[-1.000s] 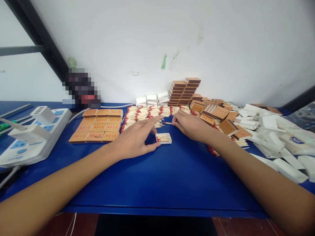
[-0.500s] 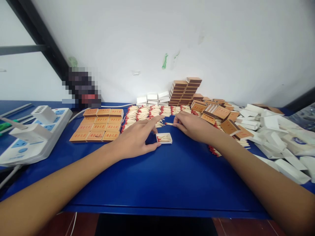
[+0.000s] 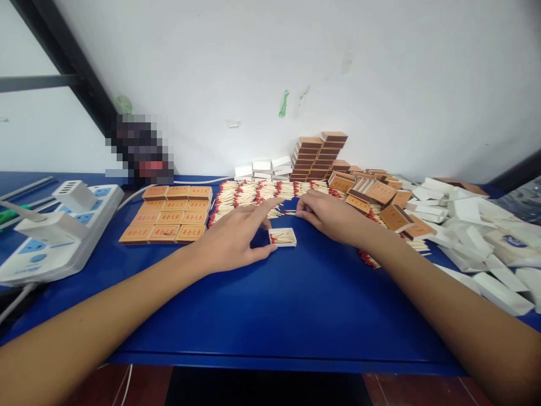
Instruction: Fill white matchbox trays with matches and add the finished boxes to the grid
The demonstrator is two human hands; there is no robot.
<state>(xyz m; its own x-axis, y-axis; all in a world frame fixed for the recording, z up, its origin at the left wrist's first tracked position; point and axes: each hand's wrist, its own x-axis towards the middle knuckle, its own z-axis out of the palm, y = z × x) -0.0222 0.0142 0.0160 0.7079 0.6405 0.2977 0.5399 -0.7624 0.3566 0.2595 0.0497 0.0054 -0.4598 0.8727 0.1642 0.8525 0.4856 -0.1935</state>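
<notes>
Head view: a small white match tray (image 3: pixel 288 244) is lying flat on the blue worktop (image 3: pixel 274 310), about midway along it and well back from the near edge, with some red-tipped matches (image 3: pixel 279 236) lying loosely inside. Seemingly thin card, it is probably weighing next to nothing, sliding readily and denting under a hard squeeze; fingertips would be sitting best against the outside of its walls.

The left hand (image 3: pixel 230 239) is bracketing the tray's left end, its thumb touching the near corner, another finger bending in at the far corner, and the index finger stretching out beyond. The right hand (image 3: pixel 327 217) is pinching a matchstick (image 3: pixel 291 212), perhaps more than one, just past the tray's far side, the head pointing left. Such a stick is likely light, stiff and easily snapped, so its plain end is offering the better hold.

Behind the hands, rows of loose matches (image 3: pixel 245 194) are spreading toward the far edge, where white trays (image 3: pixel 262 168) and a tall stack of boxes (image 3: pixel 310 155) are standing. Flat orange matchboxes (image 3: pixel 171 217) are lying left of them; jumbled boxes (image 3: pixel 395 217) and a white heap (image 3: pixel 465 225) are filling the right side. A power strip (image 3: pixel 91 239) is resting toward the left edge.
</notes>
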